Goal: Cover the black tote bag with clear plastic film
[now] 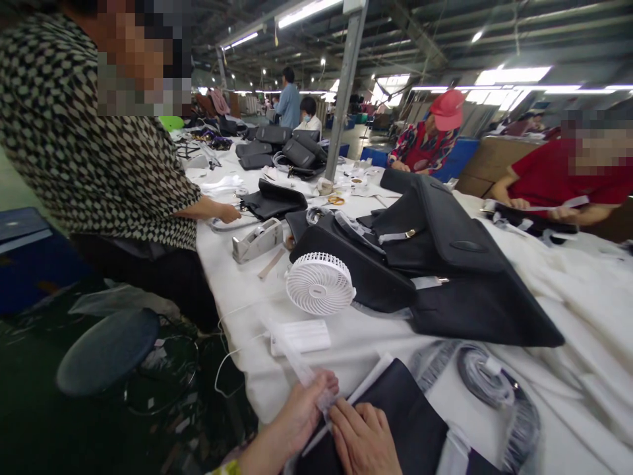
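A black bag (408, 409) lies at the front edge of the table, partly cut off by the bottom of the view. My left hand (307, 402) is closed around a translucent white plastic strip (291, 356), whose free end stretches up and away past the fan base. Right beside it, my right hand (363, 439) has its fingers bent and pressed together on the strip's lower end, at the bag's left edge. The fingertips hide what exactly is pinched there. A wrapped piece in white film (453, 448) crosses the bag on the right.
A white fan (320, 285) stands ahead, with a cable off the table's left edge. Black bags (435, 237) are piled behind it. A film-wrapped coiled strap (487, 376) lies to the right, a tape dispenser (258, 239) farther left. Co-workers stand around; a stool (109, 353) is at left.
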{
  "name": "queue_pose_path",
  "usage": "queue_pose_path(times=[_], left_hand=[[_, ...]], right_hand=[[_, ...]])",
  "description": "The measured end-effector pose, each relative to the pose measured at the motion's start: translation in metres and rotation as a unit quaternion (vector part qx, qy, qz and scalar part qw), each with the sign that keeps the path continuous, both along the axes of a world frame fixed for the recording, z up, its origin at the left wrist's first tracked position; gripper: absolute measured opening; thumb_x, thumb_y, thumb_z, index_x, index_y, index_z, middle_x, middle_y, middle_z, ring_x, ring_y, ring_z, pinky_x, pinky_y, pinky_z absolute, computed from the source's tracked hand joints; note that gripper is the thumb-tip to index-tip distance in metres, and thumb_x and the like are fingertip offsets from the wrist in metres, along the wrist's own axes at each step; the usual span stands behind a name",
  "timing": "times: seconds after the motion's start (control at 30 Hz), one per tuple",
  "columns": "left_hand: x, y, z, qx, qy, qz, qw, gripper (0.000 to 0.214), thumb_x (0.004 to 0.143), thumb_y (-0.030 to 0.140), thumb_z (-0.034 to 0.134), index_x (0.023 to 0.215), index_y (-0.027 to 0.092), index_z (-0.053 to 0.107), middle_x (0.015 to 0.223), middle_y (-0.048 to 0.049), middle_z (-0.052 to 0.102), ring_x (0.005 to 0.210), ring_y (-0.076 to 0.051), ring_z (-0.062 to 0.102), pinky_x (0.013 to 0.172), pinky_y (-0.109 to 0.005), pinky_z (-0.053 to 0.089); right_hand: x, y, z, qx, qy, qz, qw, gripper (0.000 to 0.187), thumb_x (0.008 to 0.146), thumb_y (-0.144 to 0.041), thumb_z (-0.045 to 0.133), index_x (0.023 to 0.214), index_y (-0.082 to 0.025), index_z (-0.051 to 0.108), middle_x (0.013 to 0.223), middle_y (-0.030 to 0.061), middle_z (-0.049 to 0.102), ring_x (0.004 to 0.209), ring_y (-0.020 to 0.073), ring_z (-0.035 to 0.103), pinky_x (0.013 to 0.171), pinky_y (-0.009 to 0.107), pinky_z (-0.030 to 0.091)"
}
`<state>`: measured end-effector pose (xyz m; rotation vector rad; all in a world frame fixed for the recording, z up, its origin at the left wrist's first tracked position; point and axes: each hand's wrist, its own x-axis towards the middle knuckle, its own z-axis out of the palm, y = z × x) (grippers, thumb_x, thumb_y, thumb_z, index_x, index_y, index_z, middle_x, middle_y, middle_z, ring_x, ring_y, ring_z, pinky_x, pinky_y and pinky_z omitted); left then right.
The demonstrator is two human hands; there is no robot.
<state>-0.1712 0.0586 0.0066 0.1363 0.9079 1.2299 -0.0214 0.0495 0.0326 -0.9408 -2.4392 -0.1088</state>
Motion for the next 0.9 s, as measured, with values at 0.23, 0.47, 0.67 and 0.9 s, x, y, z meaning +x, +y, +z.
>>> queue_pose_path(times=[0.23, 0.47, 0.67, 0.9], left_hand=[[0.012, 0.017, 0.001, 0.026, -0.053, 0.029, 0.998, 0.045, 0.086, 0.052, 0.057, 0.085, 0.009, 0.068, 0.099, -0.0175, 0.071, 0.103, -0.026, 0.064, 0.107, -0.037, 0.04], [0.008, 0.027, -0.004, -0.046, -0.092, 0.031, 0.994, 0.042, 0.089, 0.051, 0.053, 0.08, 0.012, 0.065, 0.094, -0.0152, 0.07, 0.096, -0.022, 0.067, 0.103, -0.036, 0.043], [0.016, 0.014, 0.014, 0.075, 0.041, -0.005, 0.996, 0.058, 0.084, 0.063, 0.052, 0.104, 0.011, 0.068, 0.12, -0.0174, 0.065, 0.123, -0.029, 0.053, 0.116, -0.041, 0.029], [0.034, -0.031, 0.008, 0.292, 0.381, -0.18, 0.859, 0.055, 0.094, 0.046, 0.04, 0.143, 0.021, 0.038, 0.155, -0.0038, 0.029, 0.145, -0.024, 0.021, 0.123, -0.042, 0.011]], right_hand=[[-0.003, -0.003, 0.003, -0.043, -0.013, -0.011, 0.999, 0.024, 0.085, -0.015, 0.053, 0.106, -0.025, 0.06, 0.106, -0.0024, 0.067, 0.077, 0.0201, 0.045, 0.073, 0.036, 0.029], [-0.008, 0.001, -0.007, -0.068, -0.022, -0.024, 0.997, 0.013, 0.085, -0.015, 0.051, 0.089, -0.025, 0.058, 0.086, -0.0006, 0.061, 0.072, 0.0213, 0.041, 0.07, 0.038, 0.025], [-0.006, -0.001, -0.005, -0.117, 0.02, -0.017, 0.993, 0.014, 0.09, -0.013, 0.045, 0.091, -0.023, 0.055, 0.085, 0.0004, 0.06, 0.073, 0.0199, 0.045, 0.069, 0.037, 0.033], [0.015, -0.008, -0.047, -0.062, 0.114, -0.058, 0.99, 0.042, 0.098, -0.025, 0.027, 0.139, -0.016, 0.033, 0.107, 0.0132, 0.059, 0.091, 0.0259, 0.056, 0.073, 0.039, 0.052]])
